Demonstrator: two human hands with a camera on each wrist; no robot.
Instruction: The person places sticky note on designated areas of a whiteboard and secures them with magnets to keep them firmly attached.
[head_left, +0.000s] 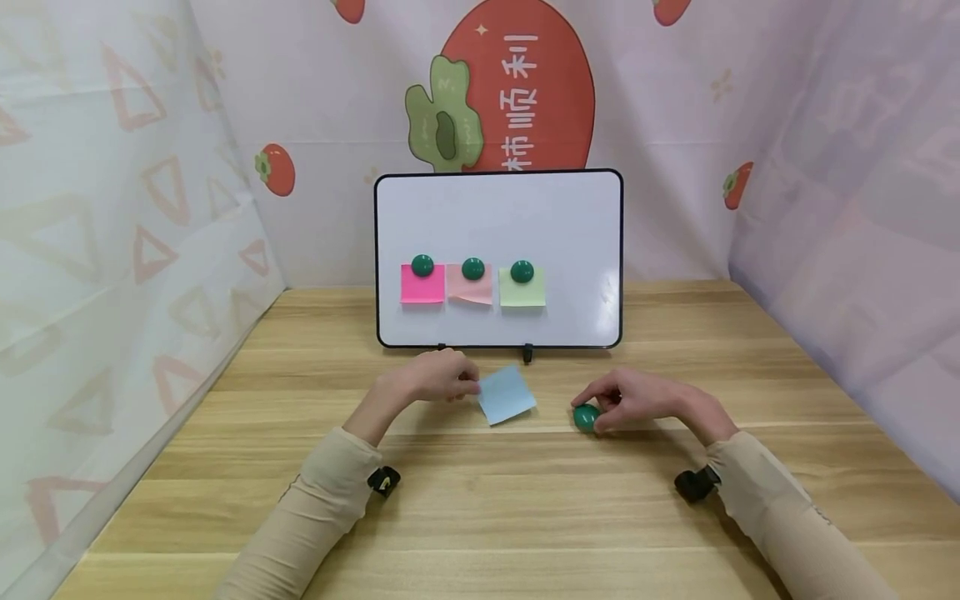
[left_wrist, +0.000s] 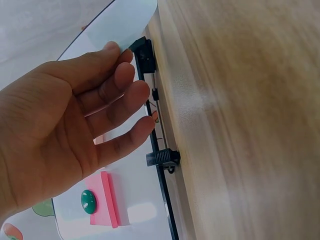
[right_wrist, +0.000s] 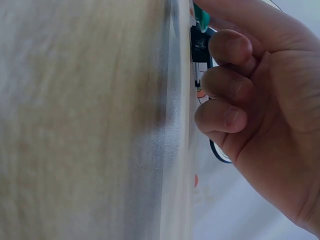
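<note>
I count three magnet-pinned notes on whiteboard [head_left: 570,217]; left hand [head_left: 431,379] pinches blue note [head_left: 507,394], right hand [head_left: 637,402] grips fourth magnet [head_left: 584,416].

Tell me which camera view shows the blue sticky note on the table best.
The head view: the blue sticky note lies in full sight on the table, its edge at the fingers of the left hand. The left wrist view shows only the whiteboard and palm; the right wrist view shows none of the note.
</note>
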